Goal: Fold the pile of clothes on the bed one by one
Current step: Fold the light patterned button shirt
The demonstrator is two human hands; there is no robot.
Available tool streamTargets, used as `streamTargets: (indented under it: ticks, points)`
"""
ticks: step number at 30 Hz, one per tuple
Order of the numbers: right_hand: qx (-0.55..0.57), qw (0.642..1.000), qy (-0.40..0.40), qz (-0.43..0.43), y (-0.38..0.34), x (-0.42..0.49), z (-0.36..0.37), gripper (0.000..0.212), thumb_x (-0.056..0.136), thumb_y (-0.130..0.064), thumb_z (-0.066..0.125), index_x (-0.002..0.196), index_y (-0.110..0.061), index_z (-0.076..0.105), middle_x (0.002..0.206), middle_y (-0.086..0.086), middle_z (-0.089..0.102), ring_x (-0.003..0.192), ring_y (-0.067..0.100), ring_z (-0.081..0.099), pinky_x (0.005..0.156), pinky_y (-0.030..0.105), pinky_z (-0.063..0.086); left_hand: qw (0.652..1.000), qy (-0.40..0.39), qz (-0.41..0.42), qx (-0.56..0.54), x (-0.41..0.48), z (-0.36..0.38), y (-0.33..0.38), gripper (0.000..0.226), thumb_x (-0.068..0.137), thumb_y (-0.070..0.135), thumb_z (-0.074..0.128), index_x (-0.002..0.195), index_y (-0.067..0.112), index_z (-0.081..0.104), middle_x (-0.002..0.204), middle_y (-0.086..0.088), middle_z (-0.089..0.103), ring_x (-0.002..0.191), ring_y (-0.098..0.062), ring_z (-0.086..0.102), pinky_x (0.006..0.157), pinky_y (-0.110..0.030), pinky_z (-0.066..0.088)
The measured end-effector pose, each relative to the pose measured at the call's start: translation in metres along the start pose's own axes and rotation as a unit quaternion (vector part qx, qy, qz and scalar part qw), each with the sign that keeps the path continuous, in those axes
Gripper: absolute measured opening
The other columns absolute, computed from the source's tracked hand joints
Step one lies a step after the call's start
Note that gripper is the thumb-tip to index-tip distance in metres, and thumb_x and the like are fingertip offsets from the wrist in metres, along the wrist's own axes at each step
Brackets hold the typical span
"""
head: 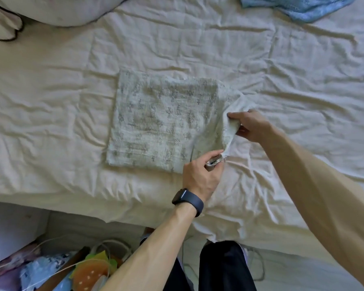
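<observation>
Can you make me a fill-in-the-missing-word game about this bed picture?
The left hand and right hand both pinch the patterned cloth on its ____ side. The watch is on the ____ wrist. The crumpled cloth at the far edge of the bed is coloured ____.
Missing words: right; left; blue.

A folded cloth (156, 122) lies flat in the middle of the bed (51, 101). The left hand (202, 175) pinches its near right corner. The right hand (252, 127) grips its right edge just behind that. A second garment (292, 7) lies at the far right, well apart from the cloth. What seems a pillow (51, 9) lies at the far left. Floor clutter (72, 269) sits before the bed, to the left.
</observation>
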State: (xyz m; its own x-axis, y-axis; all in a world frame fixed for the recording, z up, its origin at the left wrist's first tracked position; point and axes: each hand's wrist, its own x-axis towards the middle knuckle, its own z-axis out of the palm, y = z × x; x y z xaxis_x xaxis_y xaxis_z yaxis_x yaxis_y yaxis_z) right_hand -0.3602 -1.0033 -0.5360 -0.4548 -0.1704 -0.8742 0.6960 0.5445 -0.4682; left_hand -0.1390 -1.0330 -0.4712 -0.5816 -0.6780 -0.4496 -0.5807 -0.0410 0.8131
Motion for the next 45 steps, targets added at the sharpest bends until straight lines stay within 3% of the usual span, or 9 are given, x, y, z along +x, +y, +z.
streamTargets:
  ticks: [6, 10, 14, 17, 22, 30, 36, 40, 45]
  points:
    - [-0.102, 0.985, 0.114, -0.075, -0.027, -0.011, 0.058, 0.045, 0.085, -0.006, 0.071, 0.122, -0.012, 0.045, 0.119, 0.018, 0.062, 0.098, 0.029, 0.069, 0.067, 0.037, 0.062, 0.992, 0.012, -0.052, -0.114, 0.031, -0.071, -0.013, 0.02, 0.084, 0.026, 0.074, 0.104, 0.028, 0.078, 0.081, 0.027, 0.071, 0.083, 0.009, 0.067, 0.069, -0.008, 0.05]
    - [-0.33, 0.894, 0.216, -0.215, -0.056, -0.035, 0.129, 0.031, 0.085, -0.02, 0.051, 0.114, -0.028, 0.042, 0.081, 0.002, 0.056, 0.081, 0.032, 0.057, 0.065, 0.037, 0.041, 0.972, 0.058, -0.135, -0.182, 0.057, -0.118, -0.036, 0.014, 0.088, 0.019, 0.071, 0.101, 0.025, 0.076, 0.085, 0.013, 0.073, 0.076, 0.002, 0.066, 0.066, -0.012, 0.049]
    - [-0.471, 0.821, 0.175, -0.271, -0.071, -0.042, 0.222, 0.061, 0.081, -0.008, 0.045, 0.14, -0.023, 0.034, 0.101, 0.017, 0.061, 0.097, 0.041, 0.056, 0.081, 0.051, 0.048, 0.954, 0.107, -0.211, -0.184, 0.08, -0.172, -0.073, 0.017, 0.091, 0.019, 0.064, 0.086, 0.035, 0.066, 0.072, 0.013, 0.066, 0.06, 0.001, 0.057, 0.052, -0.008, 0.04]
    - [-0.53, 0.777, 0.157, -0.3, -0.064, -0.043, 0.286, 0.052, 0.085, -0.018, 0.051, 0.135, -0.015, 0.034, 0.086, 0.008, 0.054, 0.074, 0.036, 0.057, 0.075, 0.052, 0.048, 0.948, 0.121, -0.259, -0.137, 0.084, -0.206, -0.107, 0.01, 0.093, 0.021, 0.061, 0.094, 0.03, 0.065, 0.083, 0.011, 0.067, 0.073, -0.008, 0.06, 0.052, -0.008, 0.039]
    - [-0.512, 0.821, 0.11, -0.227, -0.052, -0.027, 0.346, 0.072, 0.088, -0.01, 0.056, 0.148, -0.009, 0.016, 0.105, 0.009, 0.055, 0.098, 0.032, 0.058, 0.078, 0.039, 0.045, 0.954, 0.084, -0.279, -0.069, 0.087, -0.234, -0.148, 0.02, 0.093, 0.016, 0.057, 0.108, 0.021, 0.069, 0.077, 0.012, 0.066, 0.067, -0.004, 0.06, 0.051, -0.014, 0.038]
    - [-0.456, 0.858, 0.16, -0.177, -0.048, -0.007, 0.373, 0.056, 0.088, -0.02, 0.058, 0.134, -0.007, 0.029, 0.089, 0.004, 0.052, 0.089, 0.03, 0.051, 0.079, 0.034, 0.04, 0.96, 0.069, -0.27, 0.006, 0.093, -0.242, -0.17, 0.021, 0.096, 0.022, 0.06, 0.116, 0.022, 0.065, 0.086, 0.015, 0.059, 0.063, 0.009, 0.049, 0.053, -0.002, 0.037]
    - [-0.118, 0.981, 0.005, -0.153, -0.056, -0.017, 0.365, 0.046, 0.088, -0.017, 0.072, 0.126, -0.017, 0.046, 0.111, 0.009, 0.068, 0.098, 0.027, 0.074, 0.087, 0.039, 0.061, 0.962, -0.002, -0.272, 0.024, 0.102, -0.25, -0.167, 0.03, 0.091, 0.025, 0.058, 0.121, 0.027, 0.055, 0.112, 0.006, 0.064, 0.092, -0.016, 0.062, 0.076, -0.032, 0.052]
    - [0.014, 0.977, 0.098, -0.187, -0.031, -0.042, 0.322, 0.025, 0.092, -0.017, 0.068, 0.115, -0.018, 0.058, 0.111, 0.009, 0.071, 0.093, 0.021, 0.075, 0.079, 0.028, 0.058, 0.986, 0.031, -0.148, 0.065, 0.125, -0.253, -0.144, 0.056, 0.083, 0.032, 0.069, 0.135, 0.019, 0.05, 0.129, -0.002, 0.052, 0.12, -0.023, 0.047, 0.099, -0.036, 0.044]
    - [-0.111, 0.93, 0.289, -0.201, 0.02, -0.056, 0.272, 0.021, 0.093, -0.033, 0.064, 0.113, -0.031, 0.057, 0.112, -0.009, 0.063, 0.107, 0.012, 0.062, 0.099, 0.038, 0.051, 0.992, 0.033, -0.064, 0.104, 0.222, -0.248, -0.096, 0.07, 0.089, 0.049, 0.065, 0.146, 0.016, 0.039, 0.143, -0.009, 0.043, 0.133, -0.027, 0.041, 0.106, -0.035, 0.04]
